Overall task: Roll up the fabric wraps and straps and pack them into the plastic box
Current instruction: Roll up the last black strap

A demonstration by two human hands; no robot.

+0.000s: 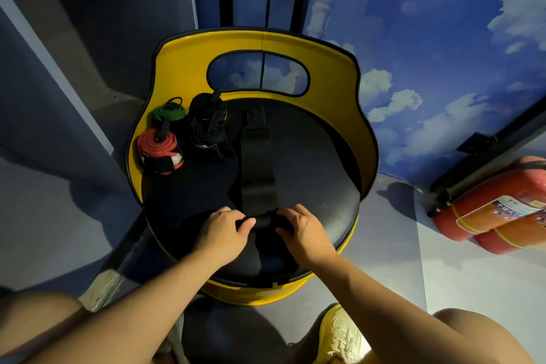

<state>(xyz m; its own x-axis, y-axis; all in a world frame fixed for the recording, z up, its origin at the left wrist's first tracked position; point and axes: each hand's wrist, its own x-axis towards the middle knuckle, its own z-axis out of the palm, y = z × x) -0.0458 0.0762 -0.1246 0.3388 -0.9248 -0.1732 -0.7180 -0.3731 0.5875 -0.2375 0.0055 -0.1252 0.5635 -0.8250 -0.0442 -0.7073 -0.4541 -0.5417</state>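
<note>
- Round black padded seat (310, 162) of a yellow barrel-shaped chair (183, 68), serving as the work surface, low and close between the knees for rolling.
- Two red fire extinguishers (496, 204) lying on the floor to the right, well apart from the work.
- Long black fabric strap (257, 156) laid flat down the middle of the seat, stretched away from the body, probably so the roll stays straight.
- Finished rolls parked at the seat's back left, out of the rolling path: black rolled wrap (208, 124), red rolled wrap (159, 148), green rolled wrap (170, 112) behind it.
- Left hand (224, 230) and right hand (301, 230) side by side at the strap's near end, fingers curled over the small started roll, pinching it tight from both sides.
- No plastic box in view; packing judged not yet begun.
</note>
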